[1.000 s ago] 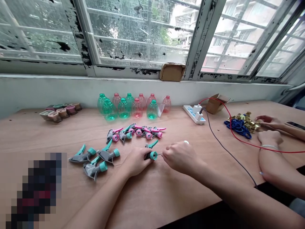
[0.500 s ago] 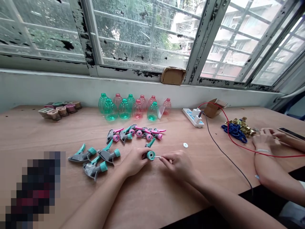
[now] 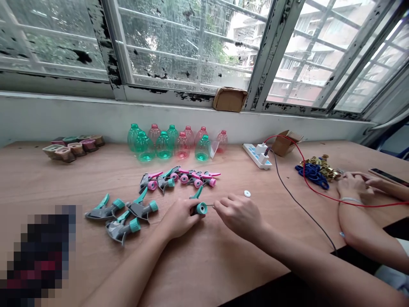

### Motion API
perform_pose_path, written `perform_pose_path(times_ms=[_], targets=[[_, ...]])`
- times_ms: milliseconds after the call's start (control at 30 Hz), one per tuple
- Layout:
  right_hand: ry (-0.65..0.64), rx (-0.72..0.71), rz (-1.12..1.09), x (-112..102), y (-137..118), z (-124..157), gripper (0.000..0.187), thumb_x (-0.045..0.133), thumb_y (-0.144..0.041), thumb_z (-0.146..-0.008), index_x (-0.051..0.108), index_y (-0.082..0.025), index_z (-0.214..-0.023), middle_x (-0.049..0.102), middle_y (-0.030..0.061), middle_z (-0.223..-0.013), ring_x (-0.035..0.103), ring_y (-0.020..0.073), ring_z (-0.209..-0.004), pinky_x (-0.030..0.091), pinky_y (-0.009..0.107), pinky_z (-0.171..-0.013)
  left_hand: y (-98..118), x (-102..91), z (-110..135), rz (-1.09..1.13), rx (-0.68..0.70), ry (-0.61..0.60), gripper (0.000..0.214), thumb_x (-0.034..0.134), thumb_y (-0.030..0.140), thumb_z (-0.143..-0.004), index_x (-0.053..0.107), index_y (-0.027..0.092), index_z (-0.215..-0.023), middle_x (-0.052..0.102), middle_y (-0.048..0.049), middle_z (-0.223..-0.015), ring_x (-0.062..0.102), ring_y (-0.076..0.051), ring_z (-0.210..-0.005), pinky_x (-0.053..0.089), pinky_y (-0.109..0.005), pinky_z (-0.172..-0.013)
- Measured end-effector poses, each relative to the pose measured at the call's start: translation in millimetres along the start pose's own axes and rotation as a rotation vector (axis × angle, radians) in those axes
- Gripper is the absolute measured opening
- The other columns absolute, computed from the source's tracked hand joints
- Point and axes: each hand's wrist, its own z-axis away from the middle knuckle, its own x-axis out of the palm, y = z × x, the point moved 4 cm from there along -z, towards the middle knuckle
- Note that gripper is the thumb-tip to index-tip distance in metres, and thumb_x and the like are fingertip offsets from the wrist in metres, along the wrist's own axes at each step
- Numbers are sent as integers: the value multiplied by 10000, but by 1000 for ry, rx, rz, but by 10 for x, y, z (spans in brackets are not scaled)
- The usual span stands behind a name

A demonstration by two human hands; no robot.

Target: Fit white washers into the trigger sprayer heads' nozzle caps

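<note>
My left hand is closed around a grey spray trigger head with a teal collar, held just above the wooden table. Its teal lever points up and away. My right hand pinches a thin clear tube that meets the open teal collar. A small white ring lies on the table just beyond my right hand. Three more teal trigger heads lie to the left of my left hand.
A row of pink and teal trigger heads lies further back, with small green and pink bottles behind. A power strip with red and black cables, blue rings and brass parts sit right, where another person's hands work. Small trays stand far left.
My right hand has moved in toward the teal collar, so less of the thin tube shows between hand and collar. The view shifted slightly; the other person's hands barely moved.
</note>
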Motion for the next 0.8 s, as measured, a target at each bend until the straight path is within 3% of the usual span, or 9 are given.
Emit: perform_pose_path(times_ms=[133, 233, 433, 600, 800], targets=[[-163, 27, -18, -43, -89, 12, 184, 494, -70, -826, 649, -163, -789, 674, 73, -726, 609, 178, -629, 201, 291, -486, -3, 14, 9, -37, 24, -4, 104, 542, 162, -772, 636, 160, -727, 548, 18, -611, 431, -111, -575, 279, -226, -550], [-208, 52, -67, -91, -86, -10, 218, 498, -134, -862, 677, -171, -743, 692, 78, -712, 612, 173, -577, 204, 283, -481, -13, 21, 21, -47, 29, -16, 103, 544, 142, -760, 642, 167, -738, 541, 21, -612, 441, -112, -586, 284, -220, -553], [-112, 131, -272, 51, 61, 1, 379, 501, -329, -923, 685, -205, -616, 694, 42, -626, 574, 139, -545, 231, 279, -527, -17, -9, 32, -16, 56, -39, 121, 541, 181, -787, 661, 160, -791, 566, 14, -646, 458, -116, -607, 296, -217, -564], [12, 164, -472, 238, 36, 92, 400, 461, -324, -955, 698, -197, -658, 674, 21, -589, 499, 104, -489, 235, 271, -539, -19, -26, 29, -16, 55, -47, 130, 529, 154, -778, 657, 151, -797, 583, 10, -668, 459, -115, -619, 299, -219, -578], [90, 187, -617, 266, -15, 82, 416, 458, -328, -959, 692, -186, -646, 671, 29, -593, 492, 105, -493, 261, 247, -539, -31, -38, 11, 33, 16, -39, 166, 513, 142, -763, 667, 143, -826, 588, 7, -680, 467, -120, -627, 310, -217, -574]])
